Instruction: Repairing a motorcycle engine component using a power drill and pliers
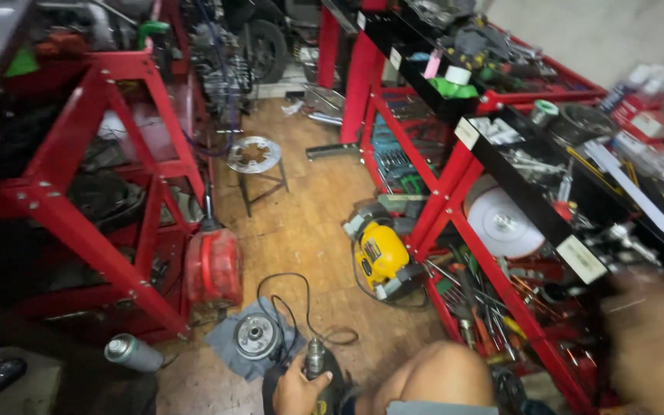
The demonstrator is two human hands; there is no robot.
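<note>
Two hands show at the bottom of a cluttered workshop view, seen from above. The left hand [297, 390] sits at the bottom edge of the wooden floor [301, 223], its fingers [290, 382] curled closed around the dark body of a corded power drill [318, 373]. The drill's metal chuck [315, 356] points up and away from the person, and its black cord [301, 303] loops across the floor just beyond it. The right hand [655, 346] is a large blur at the lower right corner, raised in front of the red shelving [455, 192]; whether its fingers are open or closed cannot be told, and nothing can be seen in it. A bare knee [439, 376] lies between the two hands.

Just left of the drill, a round metal part [256, 336] rests on a grey cloth [232, 353] spread on the floor. A grey spray can [132, 352] lies on its side further left, near the foot of a red metal frame [109, 192]. A red canister [214, 265] stands beside that frame. A yellow power tool [380, 257] lies on the floor against the right-hand shelving. Toward the far end of the floor, a small stool [259, 173] carries a brake disc [253, 154]. The shelves on the right hold many hand tools and a white disc [503, 221].
</note>
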